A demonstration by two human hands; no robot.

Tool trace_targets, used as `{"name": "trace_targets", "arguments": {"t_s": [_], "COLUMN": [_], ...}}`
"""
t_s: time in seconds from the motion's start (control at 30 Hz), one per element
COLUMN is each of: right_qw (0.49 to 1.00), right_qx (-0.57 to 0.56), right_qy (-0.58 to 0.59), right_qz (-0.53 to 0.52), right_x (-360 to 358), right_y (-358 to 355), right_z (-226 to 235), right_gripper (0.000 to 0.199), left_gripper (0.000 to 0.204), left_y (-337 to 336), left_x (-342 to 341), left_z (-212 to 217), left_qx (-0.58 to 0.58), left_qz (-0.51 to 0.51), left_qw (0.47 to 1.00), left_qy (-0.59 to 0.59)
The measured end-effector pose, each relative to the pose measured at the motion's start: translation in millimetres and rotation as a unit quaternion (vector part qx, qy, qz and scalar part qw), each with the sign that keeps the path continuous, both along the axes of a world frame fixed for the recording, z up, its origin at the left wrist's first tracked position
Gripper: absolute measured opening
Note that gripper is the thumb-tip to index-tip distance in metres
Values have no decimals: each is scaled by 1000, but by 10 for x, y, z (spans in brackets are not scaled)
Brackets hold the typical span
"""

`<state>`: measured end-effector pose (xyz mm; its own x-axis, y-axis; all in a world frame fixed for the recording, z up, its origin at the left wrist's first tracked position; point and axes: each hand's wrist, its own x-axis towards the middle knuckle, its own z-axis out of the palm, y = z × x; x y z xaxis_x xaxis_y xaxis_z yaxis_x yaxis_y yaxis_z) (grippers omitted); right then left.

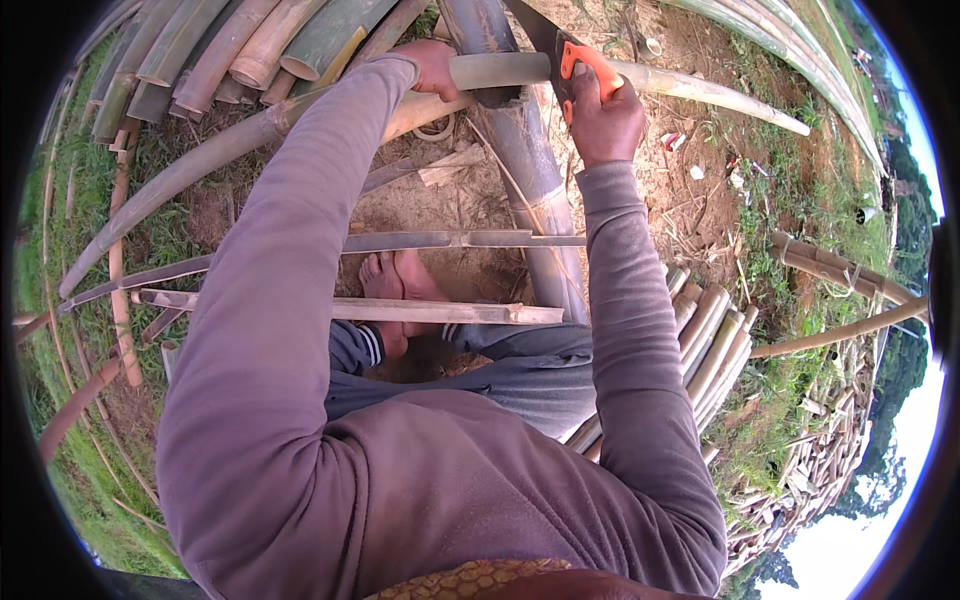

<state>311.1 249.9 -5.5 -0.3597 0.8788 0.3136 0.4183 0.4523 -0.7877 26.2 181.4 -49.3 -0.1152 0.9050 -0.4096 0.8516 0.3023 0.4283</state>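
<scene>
Head view: right hand (608,125) closed round the orange handle (580,57) of a saw (546,38), fingers wrapped, no gap to the palm; dark blade slants toward the upper edge. Left hand (432,70) lies over a greenish bamboo pole (505,69), partly curled on it; fingertips hidden, so exact spread cannot be told. Pole lies under the left hand, across a thick grey bamboo trunk (535,170); blade stands against it just right of the trunk, depth of any cut not readable. Paler bamboo length (710,92) runs on beyond the blade; whether same pole, cannot tell. Upper left: stacked thick poles (250,45), open ends toward the wearer. Nearer the body, two split strips (440,310) lie crosswise, bare feet (400,285) between them. Right of the legs, a bundle of slimmer pieces (712,335); chips and shavings on the soil
</scene>
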Motion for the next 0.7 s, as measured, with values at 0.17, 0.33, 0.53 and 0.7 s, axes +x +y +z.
{"name": "trace_targets", "arguments": {"t_s": [0.17, 0.33, 0.53, 0.7], "right_qw": [985, 984, 998, 999], "right_qx": [-119, -118, -25, 1], "right_qy": [125, 121, 57, 40], "right_qz": [-3, -47, -6, -26], "right_x": [1196, 1657, 124, 67], "right_y": [-1059, -2007, -253, -41], "right_z": [85, 514, 44, -163], "right_gripper": [28, 36, 39, 46], "left_gripper": [77, 77, 76, 61], "left_y": [63, 130, 105, -361], "left_x": [-116, -197, -155, 308], "left_z": [-11, -287, -6, 18], "left_qx": [2, -5, -76, 205], "left_qz": [1, -12, -14, 49], "left_qw": [1000, 998, 994, 962], "left_qy": [-11, -60, -75, 172]}}
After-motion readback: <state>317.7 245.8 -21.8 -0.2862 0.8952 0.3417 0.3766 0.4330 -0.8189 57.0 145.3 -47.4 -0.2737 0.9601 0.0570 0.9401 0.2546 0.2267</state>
